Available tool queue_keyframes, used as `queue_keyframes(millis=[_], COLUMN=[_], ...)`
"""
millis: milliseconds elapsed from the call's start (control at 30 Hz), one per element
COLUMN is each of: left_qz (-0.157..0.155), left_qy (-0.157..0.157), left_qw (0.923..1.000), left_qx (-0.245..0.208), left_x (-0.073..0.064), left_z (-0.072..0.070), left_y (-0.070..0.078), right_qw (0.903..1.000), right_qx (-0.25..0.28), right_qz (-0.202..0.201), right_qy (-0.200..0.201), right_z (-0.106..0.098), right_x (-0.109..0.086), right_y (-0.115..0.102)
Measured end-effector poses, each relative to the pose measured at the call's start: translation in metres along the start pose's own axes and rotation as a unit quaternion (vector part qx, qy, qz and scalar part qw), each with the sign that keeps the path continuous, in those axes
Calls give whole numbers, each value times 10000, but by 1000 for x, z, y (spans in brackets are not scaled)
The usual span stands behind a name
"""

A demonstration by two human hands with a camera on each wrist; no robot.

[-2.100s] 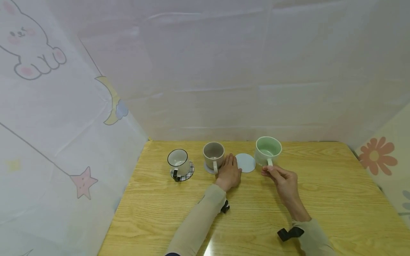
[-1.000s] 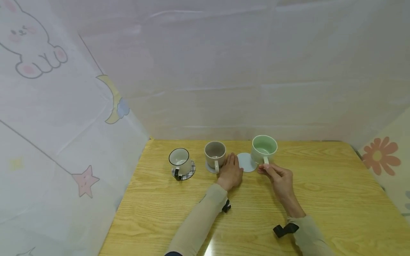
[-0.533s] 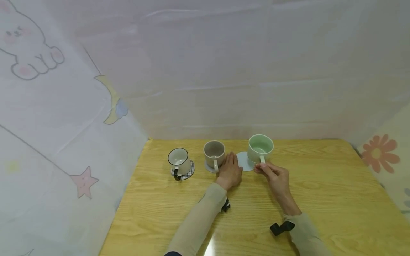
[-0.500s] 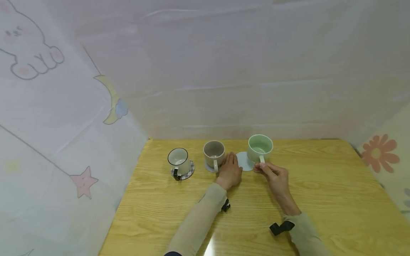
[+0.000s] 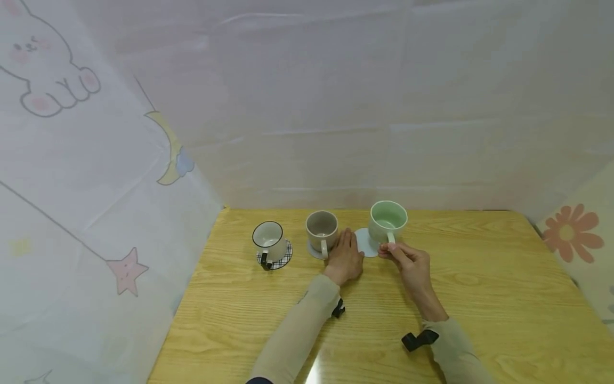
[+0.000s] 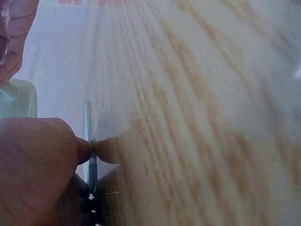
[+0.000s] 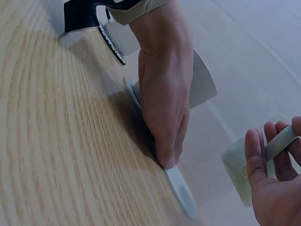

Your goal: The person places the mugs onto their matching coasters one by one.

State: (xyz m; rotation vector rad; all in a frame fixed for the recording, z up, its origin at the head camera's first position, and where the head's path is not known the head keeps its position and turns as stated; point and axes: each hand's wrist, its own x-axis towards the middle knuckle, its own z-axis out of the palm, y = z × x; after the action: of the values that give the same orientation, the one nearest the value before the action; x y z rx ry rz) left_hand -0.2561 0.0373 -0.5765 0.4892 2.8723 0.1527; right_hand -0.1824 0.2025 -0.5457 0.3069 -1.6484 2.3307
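Note:
By its handle, my right hand [image 5: 413,265] grips a pale green mug [image 5: 382,229]. The right wrist view shows this mug [image 7: 234,162] raised off the table and tilted. A round light blue coaster [image 5: 364,242] lies just left of it, partly behind the mug. My left hand [image 5: 344,262] rests on the table with its fingers extended, between that coaster and a grey-brown mug [image 5: 314,240]. In the left wrist view the left thumb [image 6: 83,149] touches the edge of the coaster [image 6: 88,120].
The grey-brown mug stands on a pale coaster [image 5: 313,253]. Farther left, a white mug [image 5: 275,252] with black rim and handle sits on a checked coaster [image 5: 288,256]. The wooden table [image 5: 230,314] meets a pale sheet [image 5: 307,160] behind and at the sides.
My right hand has moved a little to the left with the green mug, which has come over beside the light blue coaster. My left hand has stayed in place.

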Motion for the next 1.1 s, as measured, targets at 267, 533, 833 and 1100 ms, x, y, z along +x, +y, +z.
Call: queue_keyframes(millis=[267, 533, 833, 1100], left_qz=[-50, -17, -78, -53], left_qy=[24, -14, -52, 101], left_qw=[10000, 10000, 10000, 9999], left_qx=[7, -86, -17, 58], left_x=[2, 4, 7, 3], left_z=[1, 5, 5, 4], left_y=[-1, 0, -1, -1], right_qw=[9999, 9997, 9996, 9997], right_qx=[152, 250, 214, 13], right_qz=[-42, -44, -30, 234], right_qy=[-46, -17, -177, -102], right_z=[1, 0, 0, 1], right_x=[1, 0, 1, -2], right_y=[6, 13, 17, 21])
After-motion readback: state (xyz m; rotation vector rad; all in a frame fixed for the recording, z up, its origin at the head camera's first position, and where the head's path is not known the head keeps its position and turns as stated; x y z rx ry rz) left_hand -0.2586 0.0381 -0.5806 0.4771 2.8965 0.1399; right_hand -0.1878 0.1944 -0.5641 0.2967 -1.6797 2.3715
